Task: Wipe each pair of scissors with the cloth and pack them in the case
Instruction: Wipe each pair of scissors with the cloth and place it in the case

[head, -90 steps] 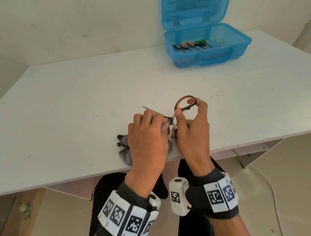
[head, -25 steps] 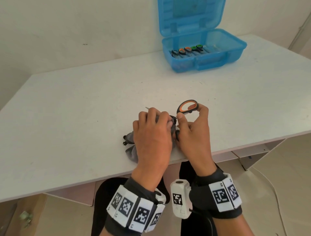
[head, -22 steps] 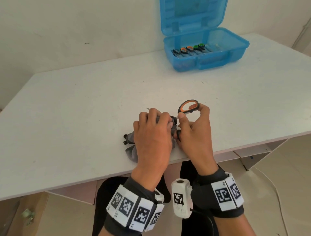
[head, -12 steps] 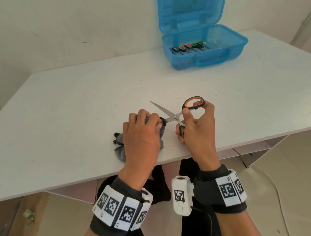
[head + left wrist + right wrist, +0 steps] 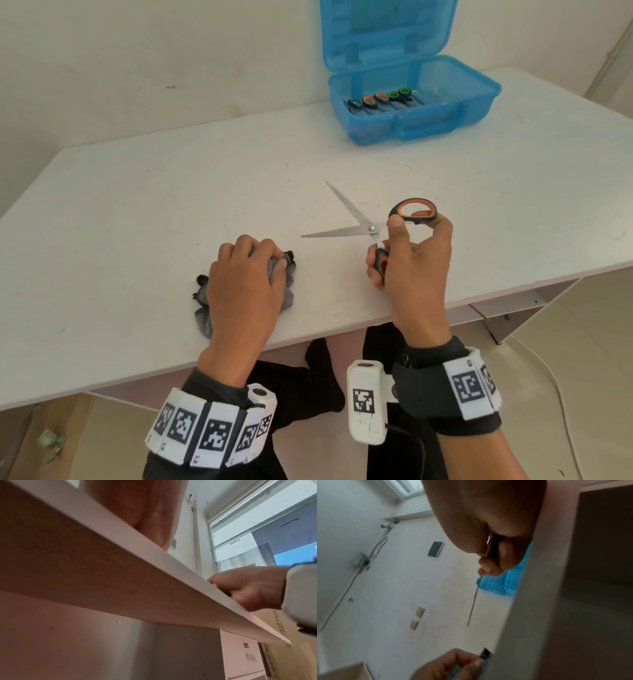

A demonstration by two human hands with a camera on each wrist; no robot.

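Scissors (image 5: 368,228) with orange-and-black handles are held above the white table (image 5: 137,205), blades spread apart and pointing left and away from the person. The right hand (image 5: 411,260) grasps them by the handles: a finger passes through the upper loop, the thumb bears near the pivot, and the remaining fingers curl round the lower handle. In the right wrist view the blades appear edge-on as a thin line below the fingertips (image 5: 486,566). The left hand (image 5: 246,284) lies on the table near its front edge, fingers curled over a bunched grey cloth (image 5: 287,274), which it grips against the surface. Cloth and scissors are apart, with bare tabletop between them. A blue plastic case (image 5: 411,116) stands at the far right of the table, lid raised; inside, along its left part, lie several pairs of packed scissors (image 5: 380,99) with black, orange and green handles side by side. The left wrist view shows mainly the table's underside and front edge.
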